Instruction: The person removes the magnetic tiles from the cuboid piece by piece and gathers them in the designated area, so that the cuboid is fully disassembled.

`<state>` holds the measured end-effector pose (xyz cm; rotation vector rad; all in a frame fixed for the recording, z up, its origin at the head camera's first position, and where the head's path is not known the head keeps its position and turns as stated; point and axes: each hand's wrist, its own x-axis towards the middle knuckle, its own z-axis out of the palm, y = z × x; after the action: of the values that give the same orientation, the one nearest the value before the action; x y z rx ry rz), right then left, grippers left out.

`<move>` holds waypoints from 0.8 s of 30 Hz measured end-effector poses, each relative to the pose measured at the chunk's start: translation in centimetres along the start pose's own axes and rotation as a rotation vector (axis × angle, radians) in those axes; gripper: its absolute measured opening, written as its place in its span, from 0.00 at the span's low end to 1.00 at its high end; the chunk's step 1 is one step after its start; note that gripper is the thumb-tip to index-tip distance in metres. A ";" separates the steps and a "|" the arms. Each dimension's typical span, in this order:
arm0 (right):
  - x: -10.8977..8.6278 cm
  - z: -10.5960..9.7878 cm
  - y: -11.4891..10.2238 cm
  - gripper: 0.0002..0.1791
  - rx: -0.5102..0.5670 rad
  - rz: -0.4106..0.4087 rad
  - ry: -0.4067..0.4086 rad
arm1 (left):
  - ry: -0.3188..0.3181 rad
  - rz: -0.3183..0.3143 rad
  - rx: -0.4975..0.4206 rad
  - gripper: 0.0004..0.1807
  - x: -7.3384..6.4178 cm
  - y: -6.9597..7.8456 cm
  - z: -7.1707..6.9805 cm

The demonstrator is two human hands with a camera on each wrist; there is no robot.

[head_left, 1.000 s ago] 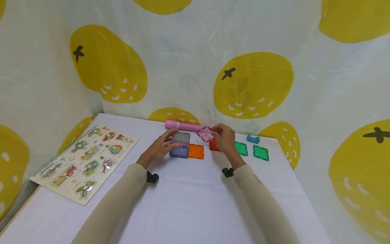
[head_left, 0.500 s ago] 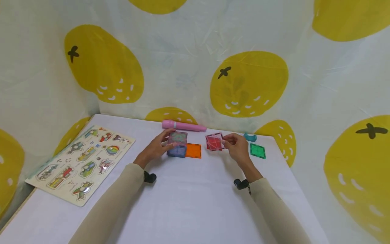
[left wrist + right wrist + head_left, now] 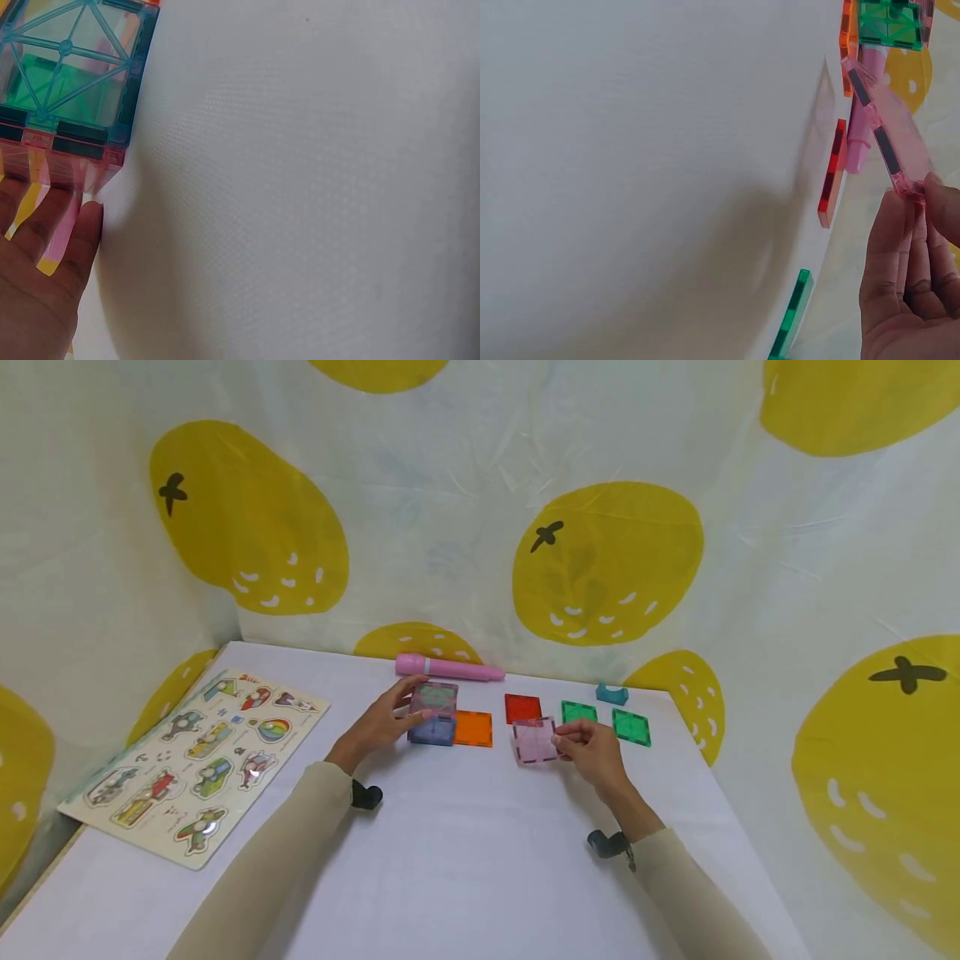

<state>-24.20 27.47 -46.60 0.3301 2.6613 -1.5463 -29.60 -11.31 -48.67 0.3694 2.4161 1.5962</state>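
Observation:
My left hand grips the left side of a small box of see-through magnetic tiles, thumb in front and fingers toward the back. A blue tile and a pink side of that box show in the left wrist view, with a green tile behind. An orange magnetic tile lies against the box's right side. Between thumb and fingertips, my right hand pinches a pink magnetic tile, held tilted above the table in front of a red tile.
Two green tiles, one at centre right and one farther right, lie on the white table. Behind them sits a teal curved piece. A pink pen-like stick lies along the back edge. At left rests a picture puzzle board.
My right hand has carried the pink tile rightward and toward me, from beside the pink stick, past the red tile, which now shows fully. My left hand stays on the box.

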 end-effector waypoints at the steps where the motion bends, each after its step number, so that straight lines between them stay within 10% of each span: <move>1: -0.2 0.0 0.1 0.13 -0.001 0.009 -0.006 | 0.000 -0.003 -0.001 0.38 0.0 0.0 0.0; 24: -1.8 0.0 1.2 0.12 -0.178 0.073 -0.026 | 0.001 -0.009 0.023 0.40 0.0 0.0 0.0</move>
<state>-22.16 27.78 -47.40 0.3903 2.7077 -1.2743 -29.62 -11.30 -48.69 0.3609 2.4355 1.5663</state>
